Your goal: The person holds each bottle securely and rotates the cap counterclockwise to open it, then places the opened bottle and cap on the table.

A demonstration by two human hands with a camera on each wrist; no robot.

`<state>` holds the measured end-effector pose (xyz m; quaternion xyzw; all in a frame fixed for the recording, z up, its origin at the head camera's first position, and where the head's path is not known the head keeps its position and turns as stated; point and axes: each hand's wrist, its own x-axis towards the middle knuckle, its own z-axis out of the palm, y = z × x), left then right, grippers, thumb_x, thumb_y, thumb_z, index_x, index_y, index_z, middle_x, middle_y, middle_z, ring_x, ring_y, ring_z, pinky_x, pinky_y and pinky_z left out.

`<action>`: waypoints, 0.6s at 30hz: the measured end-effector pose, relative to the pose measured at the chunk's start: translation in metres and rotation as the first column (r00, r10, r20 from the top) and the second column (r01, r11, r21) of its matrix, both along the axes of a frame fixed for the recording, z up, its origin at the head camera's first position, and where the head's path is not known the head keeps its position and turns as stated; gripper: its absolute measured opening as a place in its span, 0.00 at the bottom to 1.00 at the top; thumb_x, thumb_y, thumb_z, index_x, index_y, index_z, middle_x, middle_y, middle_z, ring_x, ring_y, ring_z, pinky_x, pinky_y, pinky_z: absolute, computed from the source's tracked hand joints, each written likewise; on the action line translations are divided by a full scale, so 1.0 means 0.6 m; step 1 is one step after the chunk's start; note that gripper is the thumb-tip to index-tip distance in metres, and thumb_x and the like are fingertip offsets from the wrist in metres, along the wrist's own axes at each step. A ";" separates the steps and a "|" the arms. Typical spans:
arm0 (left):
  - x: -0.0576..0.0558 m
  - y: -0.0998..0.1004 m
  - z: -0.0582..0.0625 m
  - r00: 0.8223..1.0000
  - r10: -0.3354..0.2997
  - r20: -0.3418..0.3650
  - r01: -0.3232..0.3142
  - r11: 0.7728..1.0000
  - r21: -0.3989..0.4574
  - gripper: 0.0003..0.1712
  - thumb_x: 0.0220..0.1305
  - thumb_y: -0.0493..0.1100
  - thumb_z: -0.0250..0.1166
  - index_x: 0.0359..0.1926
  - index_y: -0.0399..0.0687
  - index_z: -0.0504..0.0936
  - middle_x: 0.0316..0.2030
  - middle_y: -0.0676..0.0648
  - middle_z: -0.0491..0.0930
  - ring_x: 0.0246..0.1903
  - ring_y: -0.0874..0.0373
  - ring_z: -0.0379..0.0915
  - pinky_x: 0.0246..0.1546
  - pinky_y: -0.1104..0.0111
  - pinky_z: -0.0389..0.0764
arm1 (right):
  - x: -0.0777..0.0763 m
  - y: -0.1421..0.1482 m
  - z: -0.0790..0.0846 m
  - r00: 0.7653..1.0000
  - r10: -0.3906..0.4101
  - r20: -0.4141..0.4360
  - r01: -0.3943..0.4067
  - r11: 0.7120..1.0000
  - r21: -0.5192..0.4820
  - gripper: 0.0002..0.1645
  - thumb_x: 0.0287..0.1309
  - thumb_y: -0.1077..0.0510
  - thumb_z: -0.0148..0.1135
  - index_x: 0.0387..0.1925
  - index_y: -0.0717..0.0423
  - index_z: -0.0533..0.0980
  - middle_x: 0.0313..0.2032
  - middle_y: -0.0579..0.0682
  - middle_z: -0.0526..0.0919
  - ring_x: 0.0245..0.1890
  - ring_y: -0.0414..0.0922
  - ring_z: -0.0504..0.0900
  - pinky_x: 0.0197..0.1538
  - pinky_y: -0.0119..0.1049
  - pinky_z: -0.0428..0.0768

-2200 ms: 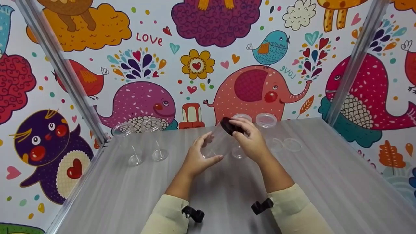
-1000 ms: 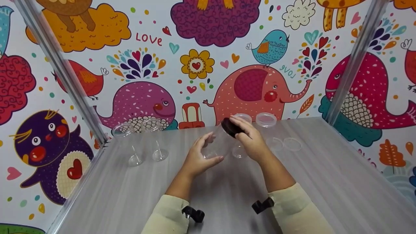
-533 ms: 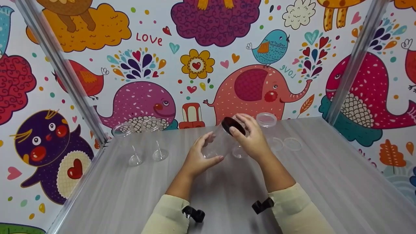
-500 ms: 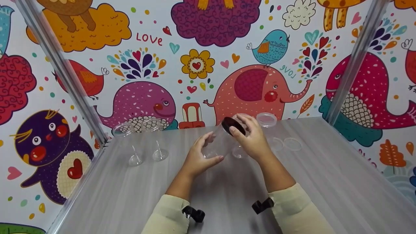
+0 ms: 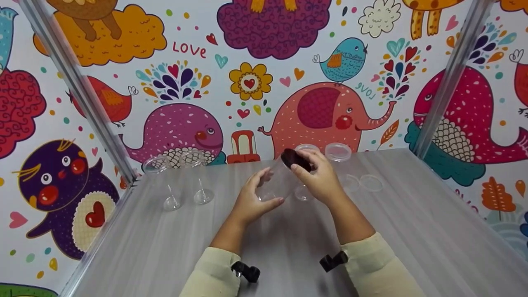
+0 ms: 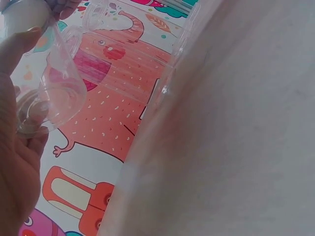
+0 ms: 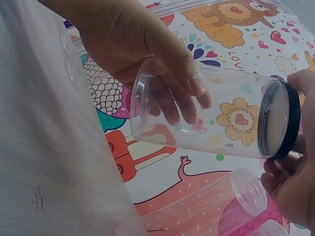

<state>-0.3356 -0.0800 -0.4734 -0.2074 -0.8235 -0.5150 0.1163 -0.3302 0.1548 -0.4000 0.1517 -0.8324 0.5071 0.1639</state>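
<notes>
In the head view a clear plastic jar [image 5: 277, 181] is held tilted above the table, its lidded end up and to the right. My left hand [image 5: 249, 200] grips the jar near its base, thumb on one side and fingers on the other, as the right wrist view also shows. A black lid [image 7: 291, 120] sits on the jar's mouth. Fingers and thumb of my right hand [image 5: 321, 177] are curled round the lid's edge. Inside the jar [image 7: 221, 113] nothing shows but the hand seen through its wall.
Two clear jars, one [image 5: 156, 164] further left than the other [image 5: 203, 196], stand at the back left. Behind my right hand stands another jar [image 5: 304, 194], with one more [image 5: 338, 152] beside it. A clear ring [image 5: 371, 183] shows on the table [image 5: 412, 231] to their right.
My right hand has shifted its fingers and thumb round the black lid, turning back and forth about it. The jar and my left hand stay in nearly the same place.
</notes>
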 end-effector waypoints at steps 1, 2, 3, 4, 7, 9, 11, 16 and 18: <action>0.000 0.000 0.000 1.000 -0.002 -0.001 0.002 1.000 0.001 0.53 0.52 0.60 0.83 0.77 0.73 0.68 0.72 0.55 0.76 0.73 0.57 0.72 0.75 0.49 0.75 | 0.000 0.001 0.000 1.000 0.013 -0.004 -0.013 1.000 -0.001 0.30 0.70 0.46 0.66 0.71 0.47 0.78 0.70 0.53 0.77 0.68 0.54 0.77 0.71 0.58 0.81; -0.001 0.000 0.001 1.000 -0.004 -0.001 0.004 1.000 0.000 0.53 0.52 0.59 0.83 0.77 0.73 0.68 0.72 0.55 0.76 0.73 0.57 0.72 0.76 0.49 0.75 | 0.001 0.001 0.001 1.000 0.024 -0.005 -0.024 1.000 -0.001 0.30 0.71 0.48 0.65 0.71 0.47 0.78 0.71 0.52 0.77 0.70 0.54 0.76 0.73 0.58 0.80; -0.001 0.000 0.001 1.000 -0.006 -0.001 0.006 1.000 -0.001 0.53 0.53 0.59 0.83 0.78 0.71 0.68 0.71 0.56 0.76 0.73 0.57 0.72 0.76 0.49 0.75 | 0.002 0.002 0.001 0.999 0.037 -0.005 -0.037 0.999 -0.004 0.29 0.71 0.50 0.63 0.72 0.46 0.78 0.73 0.51 0.76 0.72 0.54 0.75 0.74 0.59 0.78; -0.001 0.001 0.001 1.000 -0.006 0.000 0.006 1.000 -0.003 0.53 0.53 0.59 0.83 0.78 0.69 0.68 0.71 0.56 0.76 0.73 0.57 0.72 0.76 0.49 0.75 | 0.002 0.002 0.001 0.999 0.051 -0.006 -0.051 0.999 -0.009 0.29 0.71 0.52 0.61 0.72 0.46 0.77 0.74 0.51 0.76 0.74 0.54 0.73 0.75 0.59 0.77; -0.001 0.001 0.002 1.000 -0.002 0.012 0.002 1.000 -0.009 0.55 0.52 0.61 0.83 0.79 0.67 0.67 0.71 0.59 0.76 0.73 0.57 0.72 0.76 0.49 0.75 | 0.004 0.002 0.003 0.995 0.099 -0.008 -0.099 0.994 -0.040 0.32 0.70 0.58 0.54 0.73 0.46 0.76 0.76 0.50 0.74 0.77 0.54 0.70 0.78 0.61 0.73; -0.001 0.001 0.002 1.000 -0.001 0.015 0.001 1.000 -0.012 0.56 0.51 0.63 0.82 0.79 0.64 0.67 0.71 0.59 0.76 0.73 0.57 0.72 0.76 0.49 0.75 | 0.004 0.002 0.003 0.991 0.130 -0.011 -0.131 0.989 -0.063 0.33 0.69 0.61 0.51 0.74 0.47 0.76 0.77 0.50 0.73 0.79 0.54 0.68 0.79 0.61 0.71; 0.000 0.001 0.003 1.000 0.001 0.018 -0.001 1.000 -0.016 0.57 0.51 0.65 0.82 0.79 0.64 0.67 0.71 0.59 0.76 0.73 0.57 0.72 0.76 0.49 0.75 | 0.004 0.001 0.003 0.988 0.151 -0.012 -0.152 0.985 -0.078 0.34 0.68 0.62 0.48 0.75 0.48 0.75 0.78 0.49 0.72 0.80 0.54 0.66 0.80 0.61 0.69; 0.000 0.001 0.004 1.000 0.003 0.007 -0.002 1.000 -0.011 0.56 0.51 0.64 0.82 0.79 0.65 0.68 0.71 0.58 0.77 0.73 0.56 0.72 0.76 0.47 0.75 | 0.004 0.002 0.002 0.986 0.167 -0.022 -0.168 0.982 -0.086 0.35 0.69 0.63 0.47 0.75 0.49 0.75 0.79 0.48 0.71 0.81 0.53 0.65 0.82 0.62 0.66; 0.001 0.001 0.004 1.000 0.003 0.008 -0.003 1.000 -0.007 0.55 0.51 0.63 0.83 0.78 0.68 0.68 0.71 0.59 0.77 0.73 0.57 0.72 0.76 0.48 0.75 | 0.004 0.002 0.002 0.986 0.165 -0.021 -0.166 0.982 -0.087 0.34 0.71 0.62 0.48 0.75 0.48 0.74 0.79 0.49 0.71 0.81 0.53 0.65 0.81 0.62 0.67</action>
